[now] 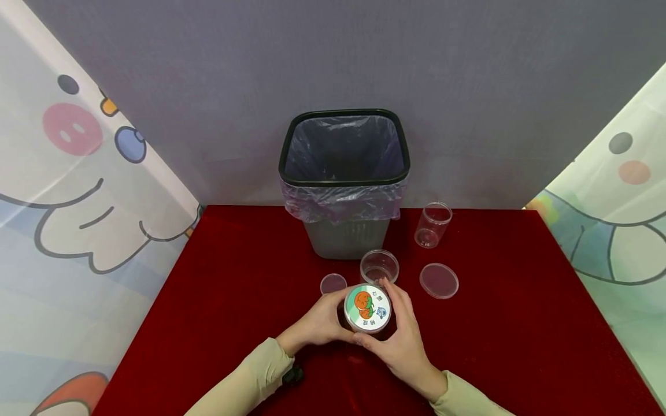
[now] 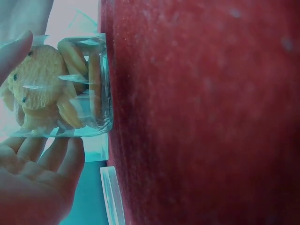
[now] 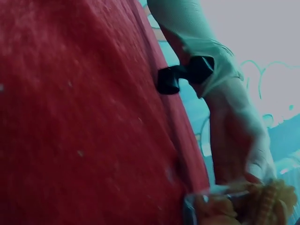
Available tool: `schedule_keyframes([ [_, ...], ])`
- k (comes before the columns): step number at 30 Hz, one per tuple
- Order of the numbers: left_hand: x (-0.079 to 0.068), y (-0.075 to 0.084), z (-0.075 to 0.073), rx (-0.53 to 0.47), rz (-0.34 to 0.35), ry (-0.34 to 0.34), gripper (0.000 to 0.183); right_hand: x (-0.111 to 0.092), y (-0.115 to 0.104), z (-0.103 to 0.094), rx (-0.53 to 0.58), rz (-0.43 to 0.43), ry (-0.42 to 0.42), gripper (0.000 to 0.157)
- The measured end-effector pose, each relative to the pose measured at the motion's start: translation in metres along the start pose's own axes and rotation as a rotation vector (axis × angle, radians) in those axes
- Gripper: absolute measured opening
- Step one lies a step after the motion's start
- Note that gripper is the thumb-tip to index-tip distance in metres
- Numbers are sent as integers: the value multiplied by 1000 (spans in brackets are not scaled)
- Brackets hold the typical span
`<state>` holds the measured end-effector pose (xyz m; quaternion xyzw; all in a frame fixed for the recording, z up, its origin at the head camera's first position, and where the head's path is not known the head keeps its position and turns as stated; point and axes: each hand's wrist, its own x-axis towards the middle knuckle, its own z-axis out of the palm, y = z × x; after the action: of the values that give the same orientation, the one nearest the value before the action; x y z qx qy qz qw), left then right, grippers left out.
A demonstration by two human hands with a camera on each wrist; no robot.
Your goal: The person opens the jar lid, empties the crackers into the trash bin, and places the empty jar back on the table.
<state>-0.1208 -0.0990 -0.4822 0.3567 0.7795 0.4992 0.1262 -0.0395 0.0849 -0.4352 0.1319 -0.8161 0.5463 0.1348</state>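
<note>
A clear plastic jar of cookies [image 2: 40,84] stands at the front middle of the red table, its round lid [image 1: 366,308] printed with orange persimmons and facing up. My left hand [image 1: 324,321] grips the jar from the left. From the right, my right hand [image 1: 404,342] curls round it, fingers at the far side and thumb at the near side. Through the wall, in the left wrist view, several golden cookies show, one dotted with dark bits. The right wrist view catches the left hand [image 3: 239,136] and cookies at its lower edge.
A grey bin [image 1: 346,240] with a plastic liner stands at the back middle. Before it are a wide clear jar [image 1: 378,260] and a small clear lid [image 1: 333,283]. To the right are a tall clear jar [image 1: 434,222] and a larger lid [image 1: 439,281]. A grey wall rises behind.
</note>
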Motion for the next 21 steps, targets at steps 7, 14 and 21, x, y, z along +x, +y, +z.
schedule_keyframes([
  [7,-1,-1,0,-4,-18,-5,94,-3,26,13,22,-53,48,96],
  [14,-2,9,-2,-9,-15,1,94,0,43,7,95,-67,-30,92],
  [21,-2,19,-5,-11,-2,1,95,17,33,-11,187,-155,-182,89],
])
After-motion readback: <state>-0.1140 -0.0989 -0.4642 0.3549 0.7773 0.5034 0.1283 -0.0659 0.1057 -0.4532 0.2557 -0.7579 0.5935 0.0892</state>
